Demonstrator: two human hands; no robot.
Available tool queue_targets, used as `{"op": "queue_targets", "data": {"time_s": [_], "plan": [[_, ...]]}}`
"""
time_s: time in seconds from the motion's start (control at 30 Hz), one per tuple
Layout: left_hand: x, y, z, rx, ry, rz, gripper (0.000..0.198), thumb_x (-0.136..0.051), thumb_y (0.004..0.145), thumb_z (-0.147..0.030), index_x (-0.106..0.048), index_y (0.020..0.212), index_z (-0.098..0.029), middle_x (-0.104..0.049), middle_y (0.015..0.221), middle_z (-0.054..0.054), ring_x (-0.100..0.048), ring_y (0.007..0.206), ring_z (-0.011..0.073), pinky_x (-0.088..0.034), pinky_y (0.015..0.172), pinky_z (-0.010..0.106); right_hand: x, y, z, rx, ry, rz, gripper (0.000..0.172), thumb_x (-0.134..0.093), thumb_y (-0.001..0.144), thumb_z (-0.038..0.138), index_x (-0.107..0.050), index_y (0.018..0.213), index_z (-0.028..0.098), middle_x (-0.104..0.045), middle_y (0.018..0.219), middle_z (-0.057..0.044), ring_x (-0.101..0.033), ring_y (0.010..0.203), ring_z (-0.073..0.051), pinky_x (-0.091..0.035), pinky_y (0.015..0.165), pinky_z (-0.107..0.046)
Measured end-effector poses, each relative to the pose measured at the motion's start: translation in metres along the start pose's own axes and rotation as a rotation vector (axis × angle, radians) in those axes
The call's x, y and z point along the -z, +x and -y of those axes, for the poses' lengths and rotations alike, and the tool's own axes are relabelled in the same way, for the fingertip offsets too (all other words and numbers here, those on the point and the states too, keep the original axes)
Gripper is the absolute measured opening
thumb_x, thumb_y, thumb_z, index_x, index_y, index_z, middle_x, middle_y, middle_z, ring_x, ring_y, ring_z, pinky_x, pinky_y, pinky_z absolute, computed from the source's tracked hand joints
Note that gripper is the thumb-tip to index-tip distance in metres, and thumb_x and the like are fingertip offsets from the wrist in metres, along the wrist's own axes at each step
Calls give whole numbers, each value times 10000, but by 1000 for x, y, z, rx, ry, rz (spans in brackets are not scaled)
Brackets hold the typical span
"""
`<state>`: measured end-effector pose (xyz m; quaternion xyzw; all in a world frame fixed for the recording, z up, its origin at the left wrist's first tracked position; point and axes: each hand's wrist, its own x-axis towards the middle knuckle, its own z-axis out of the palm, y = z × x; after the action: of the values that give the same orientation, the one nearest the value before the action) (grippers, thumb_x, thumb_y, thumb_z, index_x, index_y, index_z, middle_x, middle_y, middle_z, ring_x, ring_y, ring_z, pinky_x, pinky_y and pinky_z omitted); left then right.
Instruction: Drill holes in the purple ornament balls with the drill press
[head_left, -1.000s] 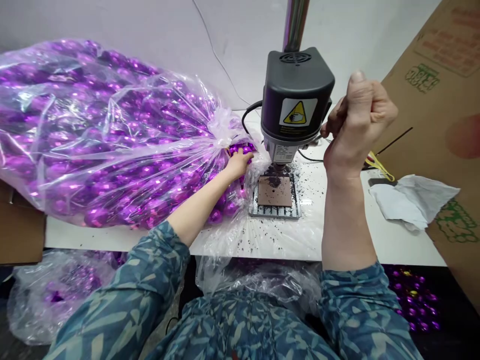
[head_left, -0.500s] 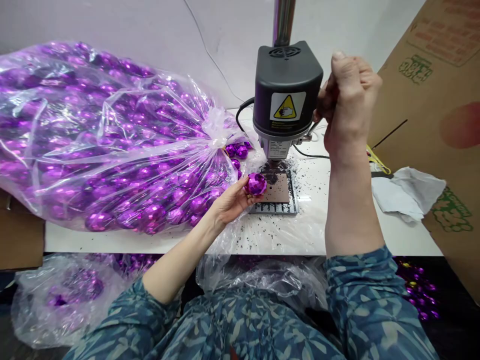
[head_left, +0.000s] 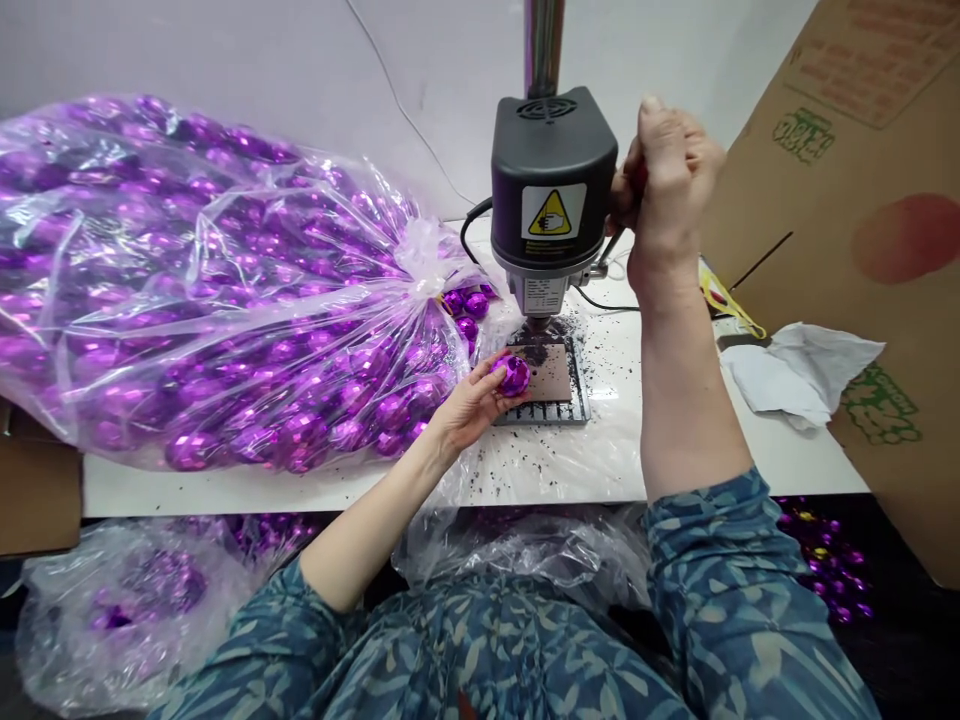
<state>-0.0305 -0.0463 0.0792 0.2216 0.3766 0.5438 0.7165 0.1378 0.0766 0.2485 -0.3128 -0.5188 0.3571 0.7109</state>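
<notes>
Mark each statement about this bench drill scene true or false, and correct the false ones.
1. The left hand holds a faceted purple ball. True.
2. The right hand lies flat on the white table. False: it is raised in a fist beside the black drill head.
3. A clear plastic bag full of purple balls is gathered at its neck. True.
4. The white table around the metal jig is free of debris. False: dark specks are scattered around it.
5. The black drill head carries a label with a yellow warning triangle. True.
</notes>
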Motion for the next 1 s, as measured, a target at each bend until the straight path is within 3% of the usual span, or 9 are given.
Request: {"op": "queue_targets", "data": {"time_s": [0.1,0.2,0.27,0.33,0.47,0.6,0.8,1.0], "plan": [[7,8,7,-92,94,-12,301,-848,847,-249,-705,1098,-166,-763,1014,55,-724,875,155,-626,803,293,-1,-2,3,-14,3,-25,527,-613,1003,326,-389,533,240,-320,415,80,-307,353,-67,-223,340,-280],[13,18,15,-240,238,-70,421,-896,792,-272,-696,1154,-187,-761,1069,45,-701,871,140,-574,736,237,0,-2,2,-16,-3,-14,496,-521,1033,206,-395,554,241,-329,442,75,-341,378,-76,-252,352,-286],[16,24,18,-311,368,-93,482,-871,822,-319,-683,1254,-222,-753,1142,44,-701,947,156,-565,775,245,0,0,0,-7,-11,-5,491,-478,1043,185,-387,563,244,-324,456,74,-352,389,-77,-254,351,-291],[16,30,20,-356,495,-96,499,-818,874,-357,-657,1335,-254,-732,1248,51,-687,1120,192,-563,914,289,-1,1,-2,3,-26,-16,490,-445,1052,183,-368,573,246,-314,468,76,-353,393,-73,-241,348,-292],[12,40,24,-429,643,-127,492,-793,883,-321,-636,1342,-237,-703,1322,77,-613,1325,242,-468,1142,378,-2,2,-5,18,-66,-32,479,-411,1072,220,-340,599,245,-322,488,76,-368,403,-63,-228,353,-280],[9,51,26,-411,664,-137,494,-818,823,-248,-635,1280,-208,-723,1225,91,-666,1207,253,-487,1124,414,-2,1,-7,27,-63,-6,477,-382,1088,277,-360,612,250,-303,485,74,-362,399,-69,-242,353,-275],[12,62,30,-438,772,-78,526,-828,784,-234,-641,1275,-214,-714,1234,96,-675,1142,257,-483,1133,477,1,3,-11,105,24,29,553,-488,999,609,-395,585,255,-288,490,80,-404,394,-67,-262,361,-278],[8,56,32,-551,872,-61,520,-845,729,-144,-667,1210,-225,-661,1280,94,-593,1286,298,-398,1220,509,-1,3,-7,84,93,14,524,-528,1001,503,-389,571,236,-295,482,88,-389,367,-49,-245,345,-258]]}}
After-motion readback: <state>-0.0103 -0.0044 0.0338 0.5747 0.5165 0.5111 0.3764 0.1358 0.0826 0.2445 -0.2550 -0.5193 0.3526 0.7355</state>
